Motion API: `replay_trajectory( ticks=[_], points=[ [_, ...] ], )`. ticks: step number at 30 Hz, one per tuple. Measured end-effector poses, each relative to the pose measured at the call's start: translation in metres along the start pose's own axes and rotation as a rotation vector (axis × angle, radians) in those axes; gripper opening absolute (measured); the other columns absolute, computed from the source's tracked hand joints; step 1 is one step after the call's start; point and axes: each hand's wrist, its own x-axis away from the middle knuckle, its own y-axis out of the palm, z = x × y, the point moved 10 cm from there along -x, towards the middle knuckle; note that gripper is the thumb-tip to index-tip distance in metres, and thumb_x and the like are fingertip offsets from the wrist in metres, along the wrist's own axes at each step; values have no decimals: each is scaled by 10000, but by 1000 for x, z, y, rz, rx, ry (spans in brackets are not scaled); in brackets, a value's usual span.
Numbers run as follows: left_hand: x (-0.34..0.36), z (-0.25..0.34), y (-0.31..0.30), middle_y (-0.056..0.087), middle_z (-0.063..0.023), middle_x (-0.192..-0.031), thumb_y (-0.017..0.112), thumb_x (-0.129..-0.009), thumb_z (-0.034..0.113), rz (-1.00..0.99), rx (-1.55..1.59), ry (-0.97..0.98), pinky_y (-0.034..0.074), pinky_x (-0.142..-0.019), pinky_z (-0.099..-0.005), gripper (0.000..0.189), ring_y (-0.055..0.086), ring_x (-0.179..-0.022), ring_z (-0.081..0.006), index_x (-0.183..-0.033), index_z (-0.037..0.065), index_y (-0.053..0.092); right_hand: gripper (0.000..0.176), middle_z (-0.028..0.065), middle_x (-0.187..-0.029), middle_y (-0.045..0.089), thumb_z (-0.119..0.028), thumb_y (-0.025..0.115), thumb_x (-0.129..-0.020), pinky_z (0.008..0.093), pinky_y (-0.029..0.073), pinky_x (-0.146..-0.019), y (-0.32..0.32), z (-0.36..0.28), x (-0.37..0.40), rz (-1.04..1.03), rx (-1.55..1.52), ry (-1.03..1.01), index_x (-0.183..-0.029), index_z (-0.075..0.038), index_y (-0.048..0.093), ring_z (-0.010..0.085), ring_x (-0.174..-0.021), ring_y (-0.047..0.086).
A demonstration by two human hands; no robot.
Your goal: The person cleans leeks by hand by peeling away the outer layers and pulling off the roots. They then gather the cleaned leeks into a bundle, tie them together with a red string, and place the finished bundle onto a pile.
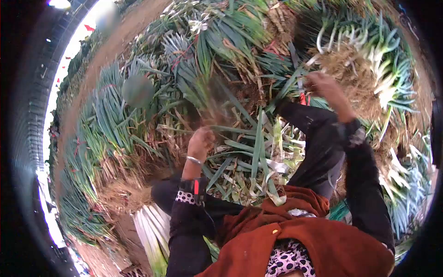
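My left hand (201, 144), with a bracelet at the wrist, is closed above the trimmings in front of my lap. A long green leaf (233, 130) stretches rightward from beside its fingers; what the fingers grip is unclear. Farther right, my right hand (324, 87) is raised over my knee with its fingers closed; anything inside is too small to tell. Green onion leaves (288, 87) and a small red object (302, 98) lie just left of it. Loose cut leaves (258, 152) are heaped between my legs.
Bundled green onions (108, 99) surround me on the left and ahead. At the upper right are white-stemmed onions (385, 76) with brown roots. Peeled white stalks (152, 233) rest by my lower left. My bent legs (318, 143) frame the leaf heap.
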Motion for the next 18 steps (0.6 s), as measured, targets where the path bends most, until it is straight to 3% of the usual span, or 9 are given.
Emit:
replay_trajectory(
  ticks=[2, 3, 4, 5, 9, 11, 13, 16, 18],
  points=[
    [2, -19, -18, 581, -11, -881, 471, -897, 319, 24, 90, -29, 432, -663, -276, 292, 547, -742, -137, -1056, 83, 535, 376, 69, -816, 624, -349, 525, -850, 271, 495, -552, 88, 30, -68, -79, 120, 54, -1006, -11, 578, 141, -620, 596],
    [1, -27, -24, 586, -37, -873, 496, -892, 265, 40, 155, -50, 445, -618, -254, 273, 554, -710, -129, -1071, 62, 531, 397, 106, -806, 641, -379, 545, -821, 309, 498, -607, 119, 46, -96, -92, 353, 8, -921, -1, 615, 196, -664, 621],
    [2, -29, -23, 586, -37, -873, 496, -892, 265, 39, 177, -57, 445, -618, -254, 273, 554, -710, -129, -1071, 62, 531, 461, 202, -776, 634, -433, 518, -814, 407, 478, -711, 137, 39, -115, 122, 657, -327, -824, 11, 641, 340, -765, 620],
    [8, -23, -16, 584, -41, -870, 492, -897, 230, -13, 159, -49, 455, -630, -251, 253, 554, -711, -122, -1071, 50, 531, 484, 253, -793, 607, -441, 496, -804, 447, 452, -753, 152, 63, -134, 156, 607, -179, -785, 21, 638, 419, -812, 576],
    [35, -1, -13, 585, -46, -873, 474, -912, 175, -67, 117, -78, 471, -651, -253, 229, 551, -703, -108, -1067, 17, 533, 494, 252, -877, 609, -431, 546, -764, 453, 448, -746, 184, 171, -196, 94, 598, 162, -907, 38, 609, 402, -840, 577],
    [37, -5, -25, 585, -45, -873, 480, -910, 180, -33, 117, -93, 470, -653, -250, 235, 551, -700, -108, -1067, 15, 537, 472, 205, -825, 624, -444, 556, -760, 428, 454, -734, 193, 213, -218, 211, 656, 105, -864, 11, 620, 377, -813, 589],
    [35, -12, -32, 585, -44, -873, 485, -909, 186, 1, 117, -115, 469, -655, -246, 240, 552, -696, -108, -1067, 13, 541, 452, 158, -774, 638, -457, 566, -755, 402, 460, -722, 196, 214, -219, 325, 712, 51, -821, -15, 632, 352, -785, 601],
    [26, -10, -27, 576, -48, -856, 473, -911, 183, -12, 100, -115, 452, -642, -271, 244, 541, -708, -127, -1076, 9, 518, 459, 192, -911, 636, -440, 573, -760, 381, 441, -802, 232, 198, -218, 110, 453, 21, -930, -20, 646, 292, -898, 603],
    [16, -11, -28, 587, -53, -880, 476, -913, 195, -7, -10, -30, 455, -655, -273, 267, 550, -729, -130, -1102, 10, 513, 426, 189, -905, 641, -419, 556, -777, 372, 444, -805, 244, 148, -183, 92, 487, -38, -954, -43, 650, 258, -891, 614]
  ],
)
